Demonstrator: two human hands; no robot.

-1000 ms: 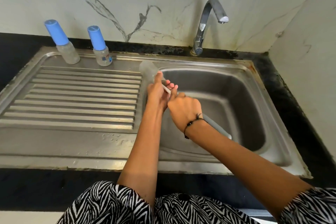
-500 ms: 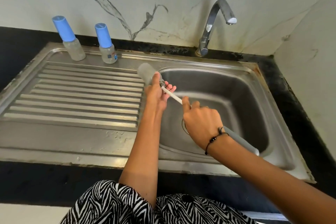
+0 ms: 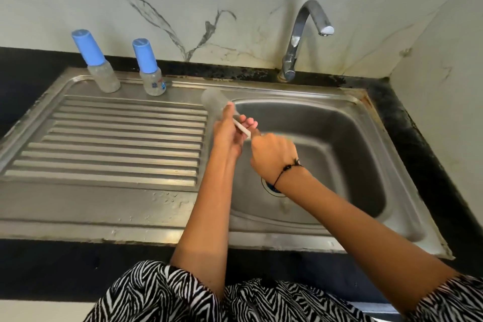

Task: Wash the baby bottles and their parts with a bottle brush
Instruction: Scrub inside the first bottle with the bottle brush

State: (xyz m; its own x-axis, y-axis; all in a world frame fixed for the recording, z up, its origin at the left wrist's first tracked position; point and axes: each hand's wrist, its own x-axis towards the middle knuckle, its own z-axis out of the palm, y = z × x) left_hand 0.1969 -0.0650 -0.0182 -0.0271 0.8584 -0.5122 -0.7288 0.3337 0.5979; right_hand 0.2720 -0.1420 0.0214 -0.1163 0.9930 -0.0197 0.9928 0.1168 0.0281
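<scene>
My left hand grips a clear baby bottle, tilted with its base pointing up and left over the sink's left rim. My right hand grips the bottle brush; its white shaft runs into the bottle's mouth, and the brush head is hidden inside the bottle. The handle behind my right hand is blurred and mostly hidden. Two more clear bottles with blue caps, one and another, stand upright at the back of the drainboard.
The steel sink basin lies under my hands, with its drain partly hidden by my right wrist. The ribbed drainboard spreads to the left. A curved tap rises behind the basin, with no water running. Marble walls close the back and right.
My right hand has pushed the brush back up and left into the bottle, after pulling it out toward the lower right half a second ago. The left hand holds the bottle in place.
</scene>
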